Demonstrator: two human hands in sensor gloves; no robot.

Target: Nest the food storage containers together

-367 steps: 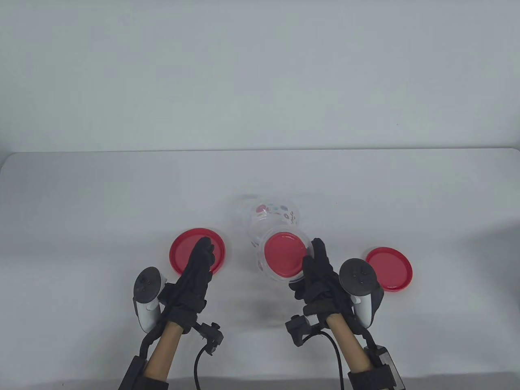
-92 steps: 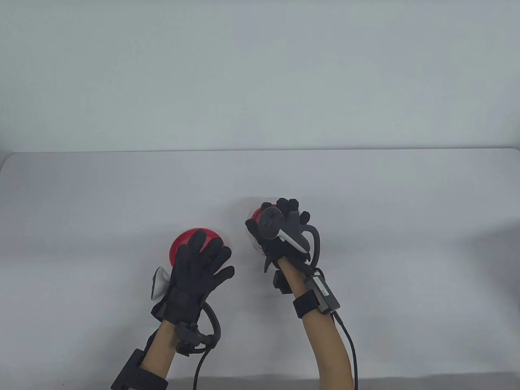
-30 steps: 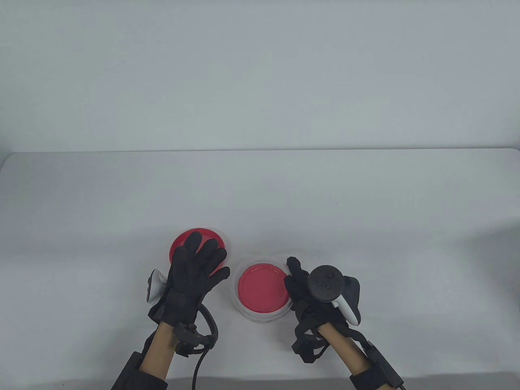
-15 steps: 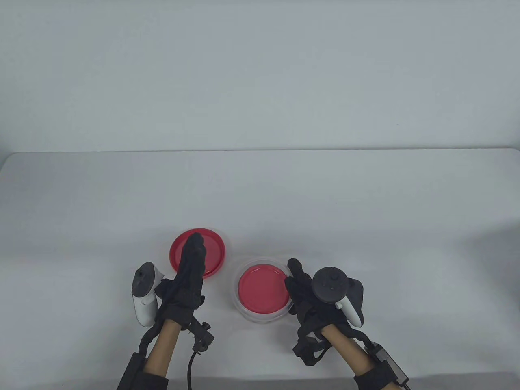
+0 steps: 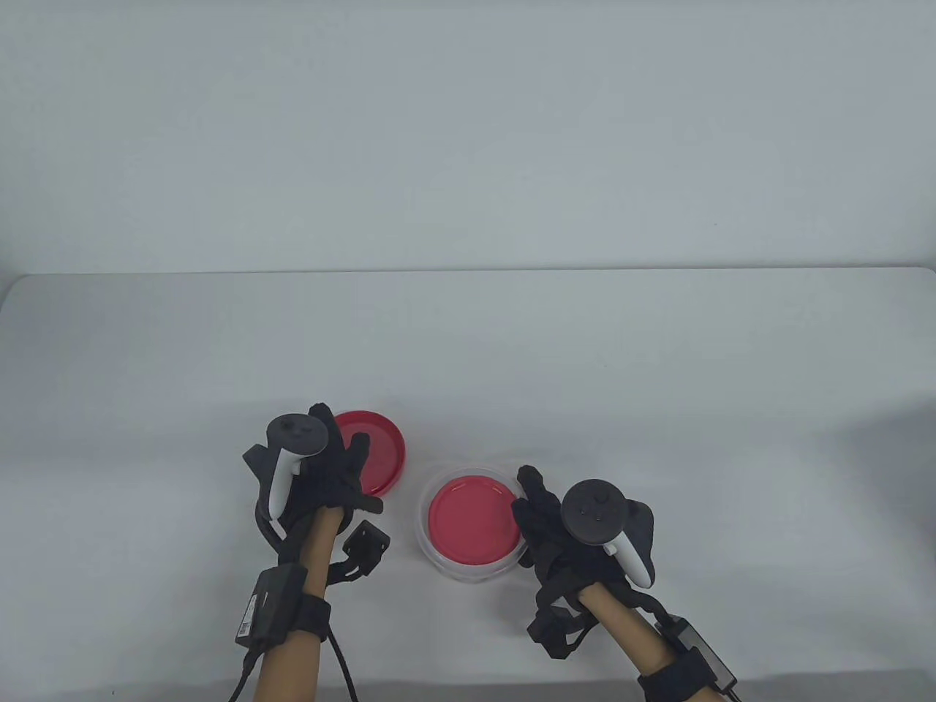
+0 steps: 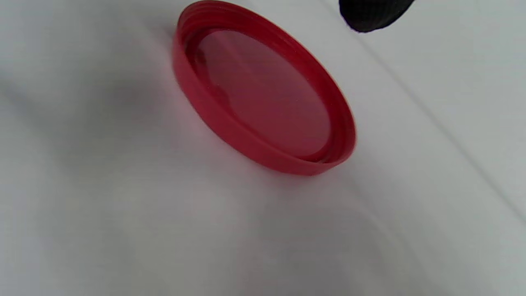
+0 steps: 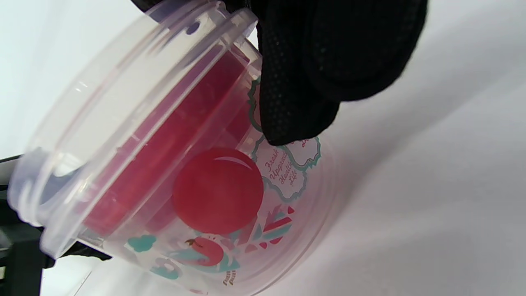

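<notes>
The right hand (image 5: 556, 530) gripped the clear printed plastic container (image 5: 472, 523) at its 3 o'clock wall; the left hand (image 5: 322, 475), grasp unreadable, hovered over the loose round red plastic lid (image 5: 380, 450) at 10 o'clock.

- The white desk (image 5: 658, 351) carries two things, both near its front edge.
- A red lid (image 5: 376, 450) lies left of centre, rim upward, flat on the desk.
- Just beside it on the right stands a clear container (image 5: 431, 545) with a red lid inside it.
</notes>
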